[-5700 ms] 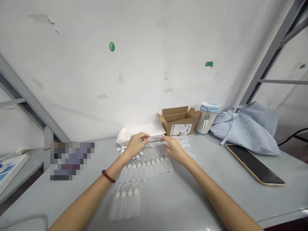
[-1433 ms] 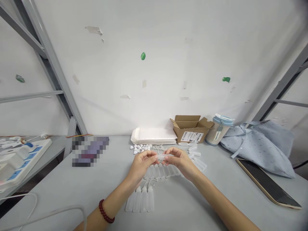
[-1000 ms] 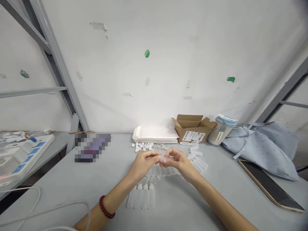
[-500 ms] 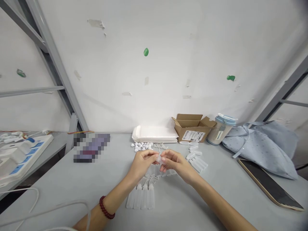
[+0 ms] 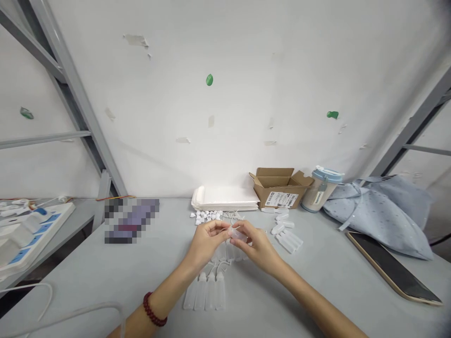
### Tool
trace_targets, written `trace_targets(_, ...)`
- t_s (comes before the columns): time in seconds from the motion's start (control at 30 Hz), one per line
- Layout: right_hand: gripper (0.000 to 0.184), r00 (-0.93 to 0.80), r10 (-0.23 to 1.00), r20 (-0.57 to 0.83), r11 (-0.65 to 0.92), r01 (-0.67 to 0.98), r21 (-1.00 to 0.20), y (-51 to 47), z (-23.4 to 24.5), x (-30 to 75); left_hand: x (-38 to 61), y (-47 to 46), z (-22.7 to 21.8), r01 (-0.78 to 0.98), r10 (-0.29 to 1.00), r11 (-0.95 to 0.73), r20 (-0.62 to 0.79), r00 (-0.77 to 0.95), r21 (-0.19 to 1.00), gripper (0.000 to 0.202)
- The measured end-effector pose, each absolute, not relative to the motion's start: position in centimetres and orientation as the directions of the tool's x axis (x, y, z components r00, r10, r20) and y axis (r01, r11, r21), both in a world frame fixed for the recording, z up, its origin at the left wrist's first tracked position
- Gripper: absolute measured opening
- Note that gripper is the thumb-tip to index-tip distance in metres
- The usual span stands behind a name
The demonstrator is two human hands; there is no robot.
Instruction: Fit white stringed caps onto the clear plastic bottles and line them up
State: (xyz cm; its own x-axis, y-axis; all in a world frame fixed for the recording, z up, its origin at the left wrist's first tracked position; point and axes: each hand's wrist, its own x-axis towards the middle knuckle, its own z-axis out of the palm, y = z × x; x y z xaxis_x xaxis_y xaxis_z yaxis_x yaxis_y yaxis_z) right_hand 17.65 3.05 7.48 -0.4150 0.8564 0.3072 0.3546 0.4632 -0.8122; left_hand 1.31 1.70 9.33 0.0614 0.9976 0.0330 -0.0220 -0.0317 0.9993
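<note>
My left hand [image 5: 206, 240] and my right hand [image 5: 254, 241] meet above the grey table [image 5: 105, 272], fingertips pinched together on one small translucent plastic bottle [image 5: 237, 233]. The left hand, with a red bead bracelet [image 5: 152, 310] on its wrist, pinches at the bottle's cap end. Below the hands lies a row of capped bottles [image 5: 232, 252], and nearer me a second short row of capped bottles [image 5: 206, 295]. Loose white caps [image 5: 207, 216] lie beyond the hands, and uncapped bottles [image 5: 286, 233] lie to the right.
A stack of white bags [image 5: 225, 199], an open cardboard box [image 5: 280, 188] and a lidded cup [image 5: 320, 189] stand along the wall. A blue cloth bag [image 5: 380, 213] and a phone [image 5: 392, 267] lie at the right. A power strip [image 5: 24, 230] sits left; white cables [image 5: 70, 312] cross the near left.
Both hands drew back from the far pile toward me with one bottle between them. Over the last second the fingers kept working at its cap end, and the right hand turned slightly.
</note>
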Motion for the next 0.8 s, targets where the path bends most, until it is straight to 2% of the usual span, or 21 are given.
trace_targets(0.27,0.019,-0.456,0.779,0.431,0.622,0.473,-0.624,2.9,6.8,17.5,1.4,1.6,9.2,0.004,0.996,-0.047,0.047,0.079,0.999,0.021)
trace_targets(0.37,0.017,-0.475,0.768,0.429,0.636,0.487,-0.599,2.9,6.8,17.6,1.4,1.6,9.1,0.022,0.996,-0.041,0.039,0.082,0.999,0.022)
trace_targets(0.47,0.017,-0.448,0.807,0.386,0.581,0.486,-0.653,2.8,7.0,17.6,1.4,1.6,9.0,0.038,0.997,-0.043,0.041,0.068,0.998,0.024)
trace_targets(0.53,0.019,-0.421,0.838,0.348,0.523,0.435,-0.733,2.8,7.2,17.6,1.4,1.6,9.0,0.013,0.997,-0.052,0.051,0.052,0.999,0.027)
trace_targets(0.67,0.029,-0.402,0.890,0.215,0.316,0.205,-0.926,3.0,7.6,17.6,1.4,1.7,9.0,-0.045,0.997,-0.068,0.070,0.036,0.997,0.032)
trace_targets(0.8,0.038,-0.422,0.904,0.065,0.089,0.038,-0.995,3.0,8.3,17.6,1.5,1.6,8.9,0.023,0.985,-0.171,0.170,0.029,0.985,0.022)
